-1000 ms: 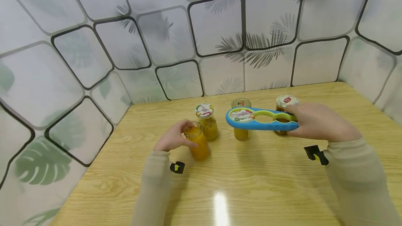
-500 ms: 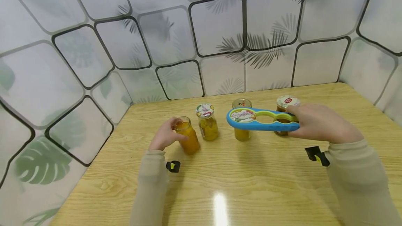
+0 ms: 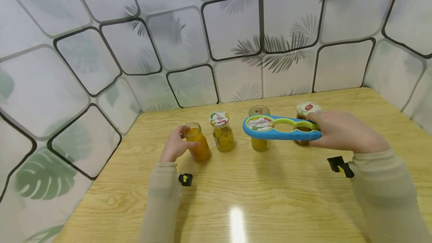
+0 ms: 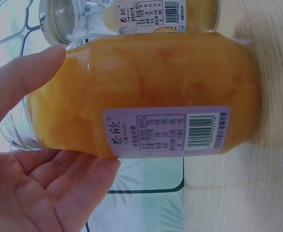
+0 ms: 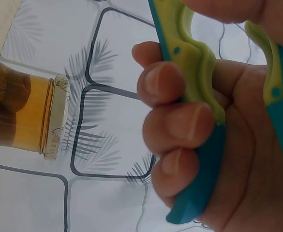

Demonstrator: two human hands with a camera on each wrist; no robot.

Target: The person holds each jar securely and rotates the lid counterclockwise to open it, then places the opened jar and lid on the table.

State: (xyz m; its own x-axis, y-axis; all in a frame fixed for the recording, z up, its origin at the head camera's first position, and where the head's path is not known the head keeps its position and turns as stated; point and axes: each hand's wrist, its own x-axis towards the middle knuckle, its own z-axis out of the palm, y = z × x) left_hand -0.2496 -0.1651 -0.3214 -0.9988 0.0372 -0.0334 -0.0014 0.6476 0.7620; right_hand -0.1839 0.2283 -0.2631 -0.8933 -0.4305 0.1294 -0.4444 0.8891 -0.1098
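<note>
My left hand (image 3: 174, 146) grips a lidless glass jar of orange fruit (image 3: 200, 146) near its neck. In the left wrist view the thumb and fingers wrap the upper end of this jar (image 4: 165, 77), whose label (image 4: 165, 130) carries a barcode. My right hand (image 3: 347, 132) holds a blue and green jar opener (image 3: 280, 135) by its handles; curled fingers (image 5: 180, 125) show in the right wrist view. A fruit-printed lid (image 3: 260, 124) appears inside the opener's end ring; I cannot tell whether the ring grips it.
Just right of the held jar stands a lidded jar of yellow fruit (image 3: 223, 138). Behind the opener are a gold lid (image 3: 259, 110), a partly hidden yellow jar (image 3: 260, 144) and a dark jar with a printed lid (image 3: 308, 108). Patterned walls (image 3: 233, 81) border the wooden table (image 3: 270, 198).
My left hand has carried the orange fruit jar leftward and slightly back, opening a gap from the lidded jar beside it. My right hand and the opener have stayed nearly still.
</note>
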